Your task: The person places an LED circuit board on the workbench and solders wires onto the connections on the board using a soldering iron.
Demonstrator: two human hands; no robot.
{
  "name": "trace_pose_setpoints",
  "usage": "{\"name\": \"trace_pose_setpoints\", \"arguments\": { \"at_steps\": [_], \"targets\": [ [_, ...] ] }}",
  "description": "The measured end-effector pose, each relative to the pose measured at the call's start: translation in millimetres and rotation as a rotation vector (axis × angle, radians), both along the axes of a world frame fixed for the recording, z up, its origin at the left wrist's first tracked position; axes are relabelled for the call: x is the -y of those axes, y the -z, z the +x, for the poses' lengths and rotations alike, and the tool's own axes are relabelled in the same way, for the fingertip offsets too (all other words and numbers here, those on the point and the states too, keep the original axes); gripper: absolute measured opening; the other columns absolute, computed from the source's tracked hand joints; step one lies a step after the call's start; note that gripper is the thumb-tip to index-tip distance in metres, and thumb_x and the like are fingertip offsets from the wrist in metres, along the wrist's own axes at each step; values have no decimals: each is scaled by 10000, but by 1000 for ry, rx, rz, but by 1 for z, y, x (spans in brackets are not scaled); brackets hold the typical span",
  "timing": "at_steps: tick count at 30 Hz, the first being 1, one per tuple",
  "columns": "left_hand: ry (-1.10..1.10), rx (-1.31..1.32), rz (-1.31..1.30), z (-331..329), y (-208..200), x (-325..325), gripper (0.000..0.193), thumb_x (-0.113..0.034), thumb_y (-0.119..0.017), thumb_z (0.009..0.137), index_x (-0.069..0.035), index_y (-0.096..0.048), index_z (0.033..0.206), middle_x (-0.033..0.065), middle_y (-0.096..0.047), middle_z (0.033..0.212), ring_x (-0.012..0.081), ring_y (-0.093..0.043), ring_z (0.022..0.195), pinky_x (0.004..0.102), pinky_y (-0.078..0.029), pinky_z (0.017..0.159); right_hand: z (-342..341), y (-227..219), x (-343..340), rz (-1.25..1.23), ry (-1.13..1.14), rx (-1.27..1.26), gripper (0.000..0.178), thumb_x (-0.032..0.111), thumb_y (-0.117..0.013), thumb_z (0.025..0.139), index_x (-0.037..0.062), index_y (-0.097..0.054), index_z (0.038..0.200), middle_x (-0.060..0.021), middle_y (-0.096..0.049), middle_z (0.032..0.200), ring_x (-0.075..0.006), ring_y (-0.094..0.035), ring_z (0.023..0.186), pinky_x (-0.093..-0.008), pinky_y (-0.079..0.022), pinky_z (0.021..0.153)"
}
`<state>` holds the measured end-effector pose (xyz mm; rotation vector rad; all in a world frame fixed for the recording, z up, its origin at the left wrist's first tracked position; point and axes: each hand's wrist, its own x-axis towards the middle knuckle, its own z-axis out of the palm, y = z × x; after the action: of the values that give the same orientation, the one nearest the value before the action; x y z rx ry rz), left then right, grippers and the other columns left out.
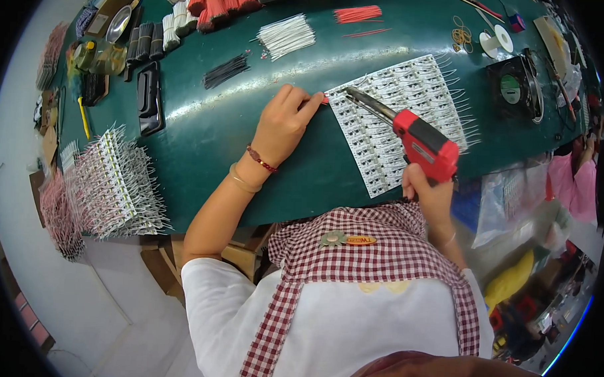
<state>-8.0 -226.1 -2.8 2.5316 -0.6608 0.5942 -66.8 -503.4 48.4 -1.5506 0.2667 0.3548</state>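
Note:
My right hand [429, 193] is wrapped round the grip of a red and black soldering gun [426, 145]. Its metal tip reaches the upper left corner of a white circuit board panel [376, 151], which carries rows of small parts and white wires along its right edge. At that same corner my left hand [288, 115] pinches the end of a short red wire [326, 99], close to the tip. Whether the wire touches the board is too small to tell.
Loose white wires [285, 37], black wires [227, 70] and red wires [358, 14] lie in piles behind the panel. A wired panel stack [116, 185] stands at the left. On the right are a black fan [516, 89] and a white spool [496, 41].

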Motion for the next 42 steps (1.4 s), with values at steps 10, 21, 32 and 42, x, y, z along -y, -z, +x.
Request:
{"name": "trace_pose_setpoints", "arguments": {
  "at_steps": [10, 21, 32, 42],
  "targets": [
    [22, -40, 4, 1, 2, -2, 364, 63, -604, 680, -58, -652, 1020, 54, -506, 773, 205, -508, 713, 312, -469, 614, 4, 5, -13, -136, -46, -51, 302, 182, -745, 803, -3, -550, 941, -19, -589, 694, -62, -523, 513, -211, -428, 463],
    [22, -53, -17, 2, 2, -2, 337, 62, -604, 683, -42, -655, 999, 61, -503, 779, 209, -505, 711, 317, -464, 611, 8, -1, -18, -178, -73, -52, 224, 144, -731, 802, -6, -596, 900, -20, -587, 649, -63, -528, 506, -215, -425, 456],
    [25, -56, -11, 3, 2, -2, 258, 27, -612, 721, -29, -648, 970, 68, -498, 788, 214, -503, 724, 316, -461, 621, 10, -3, -15, -42, -86, -24, 113, 75, -700, 816, -1, -619, 838, -23, -595, 628, -83, -545, 507, -219, -439, 471],
    [20, -61, 10, 2, 2, -2, 156, -20, -614, 761, -20, -630, 916, 72, -463, 782, 217, -493, 739, 320, -452, 634, 2, 12, -10, -299, -136, 198, 194, 150, -757, 764, 5, -660, 847, -15, -604, 646, -72, -521, 558, -252, -422, 512]
  ]
}}
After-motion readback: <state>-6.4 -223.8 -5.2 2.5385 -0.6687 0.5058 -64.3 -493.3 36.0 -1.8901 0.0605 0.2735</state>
